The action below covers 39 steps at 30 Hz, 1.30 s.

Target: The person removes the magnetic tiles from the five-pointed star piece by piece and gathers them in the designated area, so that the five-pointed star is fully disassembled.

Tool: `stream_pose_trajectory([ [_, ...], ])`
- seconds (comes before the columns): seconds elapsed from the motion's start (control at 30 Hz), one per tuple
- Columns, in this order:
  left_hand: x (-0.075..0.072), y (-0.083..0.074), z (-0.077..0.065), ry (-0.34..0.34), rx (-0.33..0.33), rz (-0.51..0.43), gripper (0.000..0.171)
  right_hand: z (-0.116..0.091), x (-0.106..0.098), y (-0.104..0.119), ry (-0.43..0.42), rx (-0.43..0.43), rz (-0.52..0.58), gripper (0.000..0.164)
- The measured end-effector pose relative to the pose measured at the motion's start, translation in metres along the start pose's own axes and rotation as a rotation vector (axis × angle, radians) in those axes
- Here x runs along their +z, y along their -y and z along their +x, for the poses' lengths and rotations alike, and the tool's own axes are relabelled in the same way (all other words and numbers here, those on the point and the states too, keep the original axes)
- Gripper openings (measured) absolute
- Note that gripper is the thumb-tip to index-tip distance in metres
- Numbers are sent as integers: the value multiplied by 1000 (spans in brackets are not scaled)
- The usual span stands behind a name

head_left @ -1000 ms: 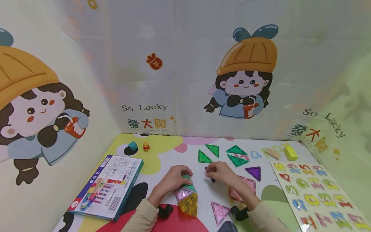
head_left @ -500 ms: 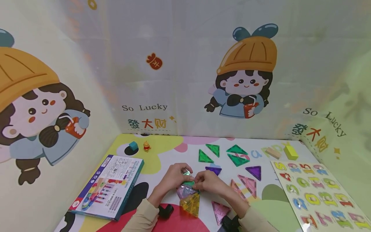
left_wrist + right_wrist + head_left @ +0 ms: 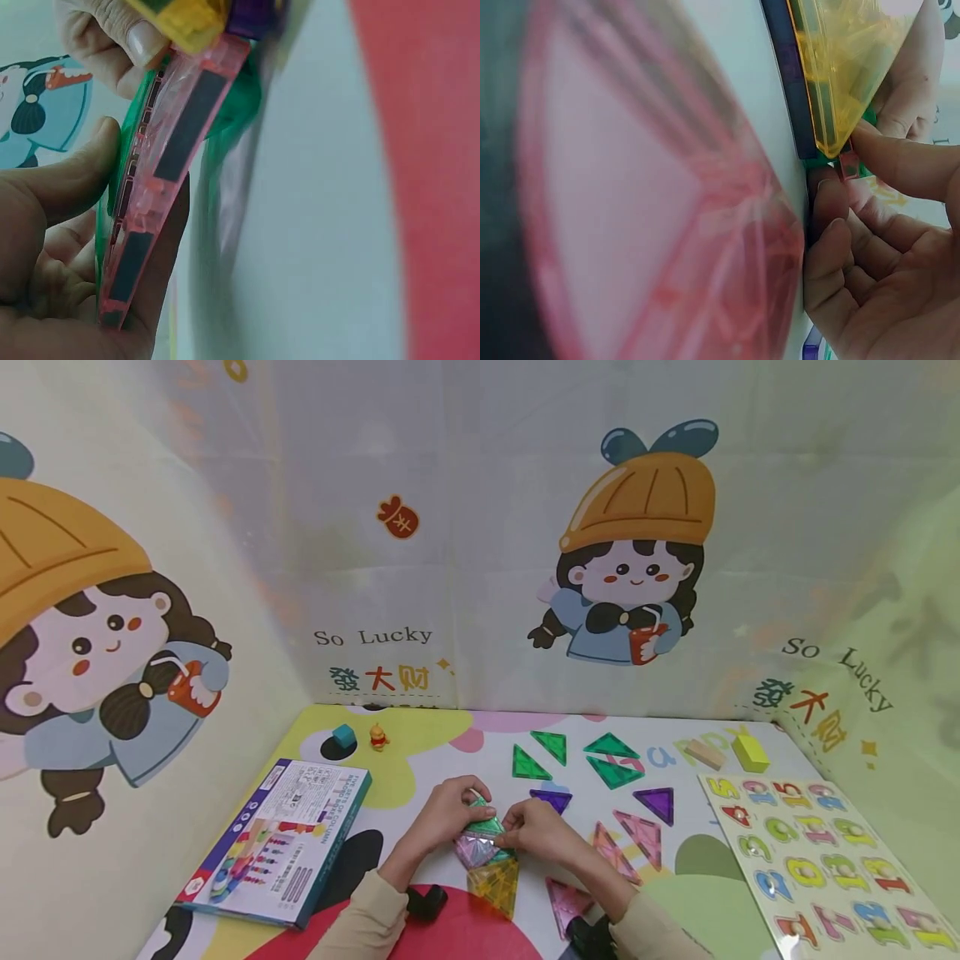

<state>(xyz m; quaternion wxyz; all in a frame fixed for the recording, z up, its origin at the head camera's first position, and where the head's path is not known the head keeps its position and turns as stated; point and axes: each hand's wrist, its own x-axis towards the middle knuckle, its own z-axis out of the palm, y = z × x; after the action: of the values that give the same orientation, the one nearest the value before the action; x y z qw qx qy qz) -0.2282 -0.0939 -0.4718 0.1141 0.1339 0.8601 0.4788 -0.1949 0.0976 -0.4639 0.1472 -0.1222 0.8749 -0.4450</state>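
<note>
In the head view my left hand point(image 3: 442, 814) grips a joined cluster of clear magnetic tiles. Its thumb lies over a green tile point(image 3: 489, 825). Below that come a pinkish tile point(image 3: 474, 850) and a yellow tile point(image 3: 495, 887) at the near end. My right hand point(image 3: 542, 837) pinches the cluster's right side, thumb and fingertips at the tile corner. The left wrist view has the pink tile point(image 3: 191, 120) edge-on against the green one, magnets showing along its rim. In the right wrist view the right fingers point(image 3: 832, 240) are beneath the yellow tile point(image 3: 855, 52), beside a dark purple one point(image 3: 787, 75).
Beyond the hands lie several green triangles point(image 3: 611, 772) and two purple ones point(image 3: 656, 806). Pink triangles point(image 3: 641, 839) lie near the right forearm. A boxed set point(image 3: 277, 835) is at left, a number board point(image 3: 817, 860) at right. Small blocks point(image 3: 751, 754) and a figurine point(image 3: 378, 737) stand farther back.
My right hand has left the purple triangle, moved left and nearer, and taken hold of the cluster's right side. My left hand keeps its grip; the cluster has tilted slightly.
</note>
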Motion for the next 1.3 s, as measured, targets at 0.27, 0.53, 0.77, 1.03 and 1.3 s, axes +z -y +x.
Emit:
stream_pose_trajectory([
  [0.27,-2,2,6,26,-19,-120,16,0,-4,0,9,-5,31,21],
  [0.53,-19,10,23,-128,-78,-276,16,-1,-4,2,69,-21,36,11],
  [0.77,-32,9,71,-303,-109,-285,19,-4,-6,0,75,-41,37,9],
  [1.03,-39,16,86,-318,-125,-133,36,-3,0,1,93,-59,50,5],
  [1.3,-44,12,65,-234,-58,10,38,-8,-4,2,67,-29,60,4],
])
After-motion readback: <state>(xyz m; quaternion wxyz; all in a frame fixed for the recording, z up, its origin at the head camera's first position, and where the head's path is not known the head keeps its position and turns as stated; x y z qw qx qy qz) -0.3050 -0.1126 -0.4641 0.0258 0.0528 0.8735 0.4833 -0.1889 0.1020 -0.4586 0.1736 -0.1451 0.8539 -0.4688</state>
